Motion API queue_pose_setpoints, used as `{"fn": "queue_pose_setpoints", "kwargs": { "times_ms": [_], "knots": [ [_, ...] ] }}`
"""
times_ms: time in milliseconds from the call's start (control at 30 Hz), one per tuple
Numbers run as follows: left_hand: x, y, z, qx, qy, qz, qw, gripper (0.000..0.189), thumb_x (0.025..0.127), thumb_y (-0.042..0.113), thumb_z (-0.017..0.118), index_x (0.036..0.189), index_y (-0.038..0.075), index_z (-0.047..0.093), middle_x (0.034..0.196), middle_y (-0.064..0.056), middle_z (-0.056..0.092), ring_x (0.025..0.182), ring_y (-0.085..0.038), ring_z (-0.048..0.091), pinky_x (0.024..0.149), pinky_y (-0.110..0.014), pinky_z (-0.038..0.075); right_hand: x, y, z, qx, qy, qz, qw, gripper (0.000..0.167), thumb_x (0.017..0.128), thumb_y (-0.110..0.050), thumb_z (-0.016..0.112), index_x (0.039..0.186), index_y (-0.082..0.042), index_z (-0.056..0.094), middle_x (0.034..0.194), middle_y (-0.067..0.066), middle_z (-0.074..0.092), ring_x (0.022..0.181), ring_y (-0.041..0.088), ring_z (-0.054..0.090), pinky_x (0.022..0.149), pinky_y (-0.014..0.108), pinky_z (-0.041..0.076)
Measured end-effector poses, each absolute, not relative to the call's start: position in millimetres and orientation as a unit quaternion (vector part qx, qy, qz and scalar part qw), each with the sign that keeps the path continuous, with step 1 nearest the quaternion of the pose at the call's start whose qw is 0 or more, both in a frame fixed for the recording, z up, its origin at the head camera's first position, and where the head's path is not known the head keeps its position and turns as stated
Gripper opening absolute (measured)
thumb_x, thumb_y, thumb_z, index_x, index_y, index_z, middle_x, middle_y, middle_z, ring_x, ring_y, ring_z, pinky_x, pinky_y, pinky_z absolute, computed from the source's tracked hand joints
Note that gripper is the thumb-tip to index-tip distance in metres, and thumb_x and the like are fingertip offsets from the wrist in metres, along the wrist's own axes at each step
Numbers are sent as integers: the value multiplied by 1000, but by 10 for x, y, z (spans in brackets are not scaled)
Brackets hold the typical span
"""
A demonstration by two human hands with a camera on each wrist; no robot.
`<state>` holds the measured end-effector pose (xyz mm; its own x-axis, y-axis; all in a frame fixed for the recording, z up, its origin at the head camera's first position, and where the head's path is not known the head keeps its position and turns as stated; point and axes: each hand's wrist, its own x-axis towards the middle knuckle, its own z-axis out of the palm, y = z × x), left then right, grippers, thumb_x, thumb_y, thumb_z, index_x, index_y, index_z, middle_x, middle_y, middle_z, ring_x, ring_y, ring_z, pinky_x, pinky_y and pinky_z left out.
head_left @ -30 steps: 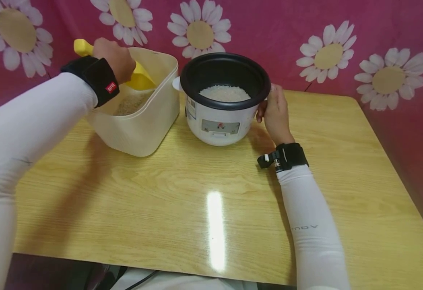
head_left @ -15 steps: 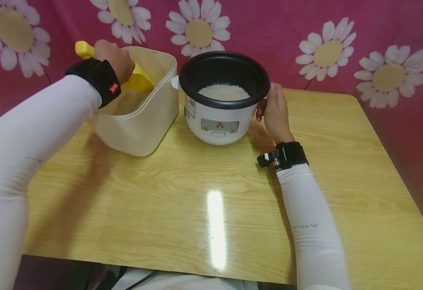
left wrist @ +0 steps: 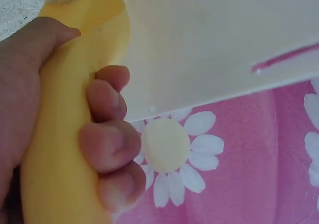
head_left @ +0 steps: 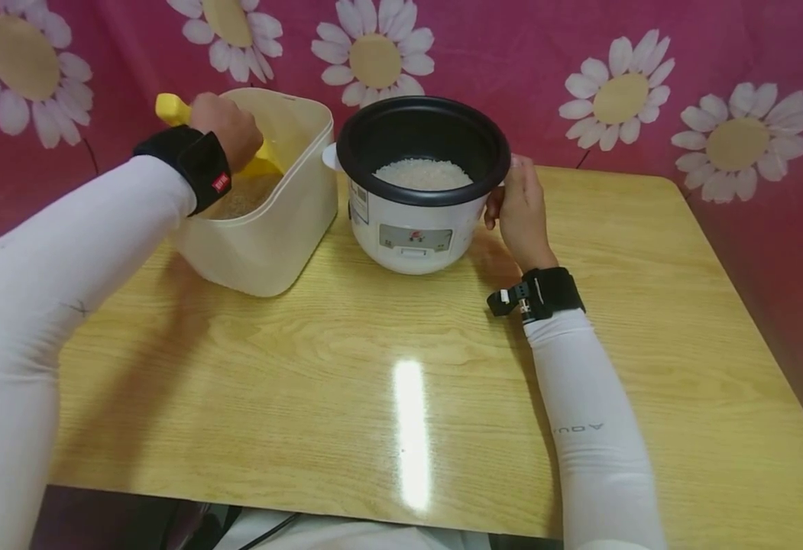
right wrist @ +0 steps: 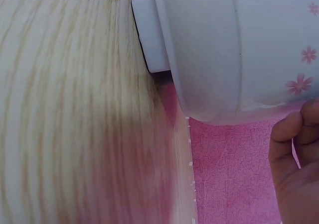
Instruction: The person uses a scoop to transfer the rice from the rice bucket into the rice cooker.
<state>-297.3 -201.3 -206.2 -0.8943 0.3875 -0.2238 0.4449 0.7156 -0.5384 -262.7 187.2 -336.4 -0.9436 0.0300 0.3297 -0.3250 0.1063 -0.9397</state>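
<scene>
In the head view my left hand (head_left: 229, 130) grips a yellow scoop (head_left: 263, 162) inside a cream rice bin (head_left: 253, 260). The left wrist view has the fingers curled round the scoop's thick handle (left wrist: 60, 129), thumb along its top, with grains at the blade. Loose rice (head_left: 244, 198) lies in the bin, the scoop's tip down by it. To the right is a white rice cooker (head_left: 401, 263) with a black inner pot and white rice (head_left: 423, 174) at its bottom. My right hand (head_left: 525, 218) holds the cooker's right side handle, which the fingers mostly hide.
Both containers stand near the back of a wooden table (head_left: 318, 397), against a pink cloth (head_left: 504, 46) printed with daisies. The bin's right wall is close beside the cooker's left handle (head_left: 330, 156). The table's front edge runs near my lap.
My left hand and the scoop have shifted slightly right and lower within the bin. The right hand stays on the cooker's handle, and the cooker keeps its place.
</scene>
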Motion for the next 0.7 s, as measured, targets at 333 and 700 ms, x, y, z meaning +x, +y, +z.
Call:
{"fn": "queue_pose_setpoints", "kwargs": {
  "times_ms": [333, 700],
  "knots": [
    [-2942, -1940, -2040, 239, 906, -343, 60, 36, 95, 24, 74, 97, -12, 68, 90, -28, 74, 77, -41, 71, 79, -51, 62, -2645, 1875, -3365, 93, -732, 662, 132, 27, 111, -45, 36, 123, -27, 51, 75, 0, 50, 58, 15, 47, 50, 21, 45],
    [-2776, -1941, -1969, 243, 900, -342, 120, 26, 92, 17, 70, 90, -9, 71, 78, -21, 73, 70, -35, 67, 73, -48, 61, -2630, 1853, -3359, 91, -740, 654, 129, 28, 110, -48, 36, 123, -26, 50, 77, 0, 49, 59, 15, 47, 52, 21, 45]
  ]
}}
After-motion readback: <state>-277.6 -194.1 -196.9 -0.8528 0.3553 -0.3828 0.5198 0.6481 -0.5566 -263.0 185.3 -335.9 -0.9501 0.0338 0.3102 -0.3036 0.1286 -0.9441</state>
